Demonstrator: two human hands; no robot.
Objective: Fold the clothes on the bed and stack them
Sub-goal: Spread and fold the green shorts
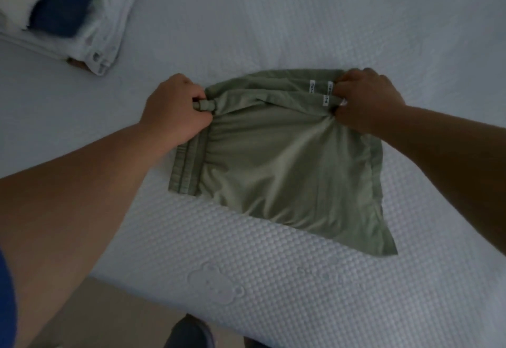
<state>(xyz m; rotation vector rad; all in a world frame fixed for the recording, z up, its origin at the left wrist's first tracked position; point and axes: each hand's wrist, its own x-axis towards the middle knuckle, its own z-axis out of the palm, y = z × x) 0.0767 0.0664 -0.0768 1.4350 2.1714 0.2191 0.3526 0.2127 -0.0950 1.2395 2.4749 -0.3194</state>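
— Nearest the camera, what do you see?

— Bare left forearm, reaching up from the lower left, with a bit of blue sleeve [5,301] at the edge. Below it the bed [246,279] ends in a quilted white edge, and a dark shoe [189,331] shows on the floor.

— And the garment?

— Green shorts [276,161] lie flat near the bed's front edge, one corner hanging slightly over it. The far edge seems lifted a little between both hands.

— How are the hands set?

— Left hand [175,109] is curled tight over the far left corner, pinching the waistband by a small loop. Right hand [367,101] is bunched round the far right corner, next to the white labels [323,91], knuckles up. Both wrists are bent down, the arms spread about as wide as the cloth.

— Why hold it like that?

— I'd judge they grip the two corners to keep the edge taut, so it can be brought over in a clean fold. Creases fan out from the right grip, so the pull is stronger there.

— Anything done already?

— A stack of folded clothes [74,10], white with something dark blue on top, sits at the far left, well apart from the shorts. It looks like where they will go.
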